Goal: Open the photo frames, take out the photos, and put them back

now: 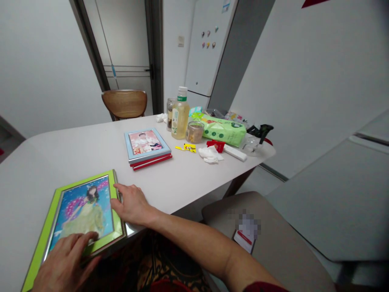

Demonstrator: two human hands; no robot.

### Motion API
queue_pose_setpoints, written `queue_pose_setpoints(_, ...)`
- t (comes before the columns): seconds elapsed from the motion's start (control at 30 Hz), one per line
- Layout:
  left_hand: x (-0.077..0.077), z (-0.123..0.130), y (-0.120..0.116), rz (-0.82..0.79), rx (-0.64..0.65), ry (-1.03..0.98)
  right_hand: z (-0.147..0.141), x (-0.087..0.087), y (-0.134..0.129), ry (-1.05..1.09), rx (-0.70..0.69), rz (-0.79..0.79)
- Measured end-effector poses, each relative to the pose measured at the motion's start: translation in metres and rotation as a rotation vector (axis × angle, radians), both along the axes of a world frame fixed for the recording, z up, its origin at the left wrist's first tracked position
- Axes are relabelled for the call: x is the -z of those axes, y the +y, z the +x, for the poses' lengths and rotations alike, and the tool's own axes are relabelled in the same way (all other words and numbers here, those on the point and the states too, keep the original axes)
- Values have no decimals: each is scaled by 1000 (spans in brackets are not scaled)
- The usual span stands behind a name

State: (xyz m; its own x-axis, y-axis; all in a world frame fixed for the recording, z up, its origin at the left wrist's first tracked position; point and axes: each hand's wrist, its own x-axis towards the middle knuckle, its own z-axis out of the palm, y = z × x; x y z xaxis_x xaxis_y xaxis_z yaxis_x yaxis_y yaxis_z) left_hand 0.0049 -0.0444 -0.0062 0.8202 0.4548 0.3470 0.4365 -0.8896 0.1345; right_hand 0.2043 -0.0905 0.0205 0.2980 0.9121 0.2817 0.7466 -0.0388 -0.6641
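A picture frame point(85, 211) with a lime-green border lies at the near left edge of the table. Its picture shows a figure in a pale dress on a blue background. My left hand point(67, 259) grips the near side, fingers on top and thumb below the edge. On the right side, my right hand point(133, 204) holds the border, with thumb and forefinger on its top; the other fingers are partly hidden. Beyond it, a light-blue picture frame point(164, 146) rests on a stack with red-edged frames point(152, 162) beneath.
On the white table point(91, 146) stand a bottle of yellowish liquid point(180, 117), a glass jar point(195, 133) and a green tissue pack point(223, 129). Crumpled tissue point(210, 155) lies near the right edge. A wooden chair point(124, 103) is behind; a padded seat point(267, 239) is at right.
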Motion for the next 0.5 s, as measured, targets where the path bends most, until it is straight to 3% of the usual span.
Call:
queue_pose_setpoints(0.1,-10,-1,-2,-21,17,-69,5,-2,0,288,-22,60)
queue_pose_setpoints(0.23,-46,6,-12,-88,-138,-297,-1,-15,2,570,-49,192)
queue_pose_setpoints(0.37,-78,20,-18,-387,-427,-689,-24,-26,10,418,-286,228)
queue_pose_setpoints(0.43,-81,23,-17,-565,-458,-924,-38,-25,14,278,-385,242)
queue_pose_setpoints(0.5,-75,23,-13,-717,-408,-1100,-48,-19,17,135,-423,242)
